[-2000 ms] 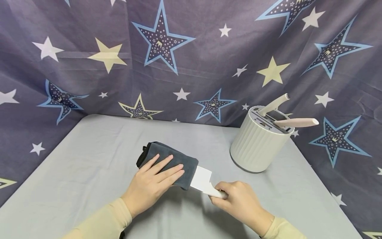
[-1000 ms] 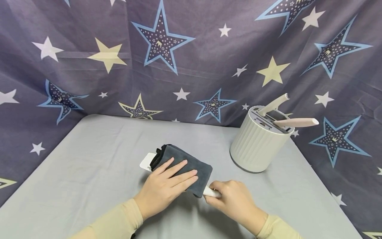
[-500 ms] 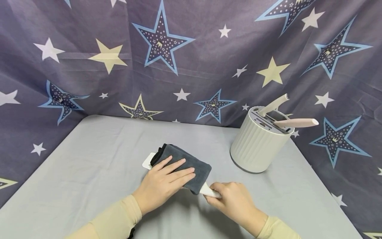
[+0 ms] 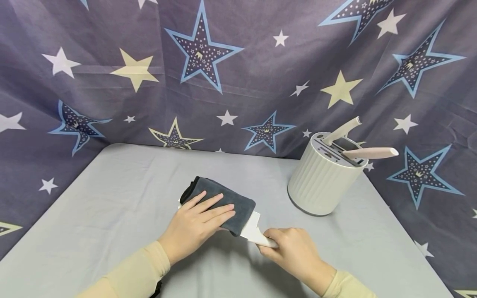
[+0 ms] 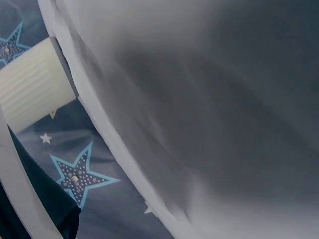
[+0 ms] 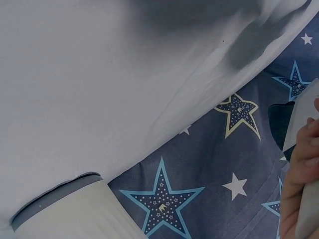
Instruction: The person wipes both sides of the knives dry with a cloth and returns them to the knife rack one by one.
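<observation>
My right hand (image 4: 296, 252) grips the white handle of a cleaver (image 4: 251, 227), held above the table and pointing to the upper left. A dark grey cloth (image 4: 238, 209) is folded over the blade, covering most of it, with the heel bare near the handle. My left hand (image 4: 197, 225) holds the cloth around the blade, its fingers spread across the top; its thumb is hidden. In the left wrist view the pale blade (image 5: 22, 184) runs between two dark layers of cloth (image 5: 50, 199). Curled fingers (image 6: 301, 169) show around the handle in the right wrist view.
A ribbed cream knife block (image 4: 322, 182) stands at the right rear of the table. Two knife handles (image 4: 370, 153) stick up out of its slotted top. A pale grey cloth covers the table (image 4: 123, 186), and a star-patterned curtain (image 4: 261, 74) hangs behind it.
The cloth and left hand slid along the blade toward the handle, baring the blade's far end, then back up-left, baring the heel. My right hand has barely moved.
</observation>
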`<control>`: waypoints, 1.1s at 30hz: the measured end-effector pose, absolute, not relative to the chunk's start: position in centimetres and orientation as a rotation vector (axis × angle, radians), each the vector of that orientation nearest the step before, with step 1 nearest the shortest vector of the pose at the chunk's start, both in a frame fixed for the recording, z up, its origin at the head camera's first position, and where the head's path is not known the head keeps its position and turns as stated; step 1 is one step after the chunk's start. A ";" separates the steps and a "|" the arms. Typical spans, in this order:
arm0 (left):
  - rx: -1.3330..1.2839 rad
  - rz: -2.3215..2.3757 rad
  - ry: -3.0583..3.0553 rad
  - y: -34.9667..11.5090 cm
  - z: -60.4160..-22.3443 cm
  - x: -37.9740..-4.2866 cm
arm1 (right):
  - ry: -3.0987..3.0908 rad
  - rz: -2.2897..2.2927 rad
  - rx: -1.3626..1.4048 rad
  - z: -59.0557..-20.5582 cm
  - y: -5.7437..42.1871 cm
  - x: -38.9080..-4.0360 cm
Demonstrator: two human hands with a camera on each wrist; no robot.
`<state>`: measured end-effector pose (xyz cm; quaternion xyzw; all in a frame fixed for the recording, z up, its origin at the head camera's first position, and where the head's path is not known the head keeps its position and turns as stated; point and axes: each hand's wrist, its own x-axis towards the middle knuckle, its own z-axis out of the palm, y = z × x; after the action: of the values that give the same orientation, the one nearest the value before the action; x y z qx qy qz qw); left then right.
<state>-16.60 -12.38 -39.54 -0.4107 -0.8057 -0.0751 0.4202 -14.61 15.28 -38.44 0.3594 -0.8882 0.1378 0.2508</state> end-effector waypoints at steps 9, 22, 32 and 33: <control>-0.980 -0.220 -2.046 -13.8 -39.5 -16.7 | -2.383 0.395 0.959 -38.6 15.4 -14.8; -0.885 -0.271 -1.991 -15.2 -39.3 -16.9 | -2.360 0.481 0.977 -38.3 15.8 -15.0; -0.863 -0.271 -1.975 -16.2 -39.3 -16.8 | -2.407 0.601 0.941 -38.3 16.1 -15.1; -0.862 -0.271 -1.975 -16.3 -39.3 -16.8 | -2.408 0.606 0.940 -38.3 16.2 -15.2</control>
<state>-16.77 -16.29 -39.32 -0.3511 -0.8046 -0.1102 0.4661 -15.16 16.16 -38.31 0.3436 -0.8802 0.2216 0.2411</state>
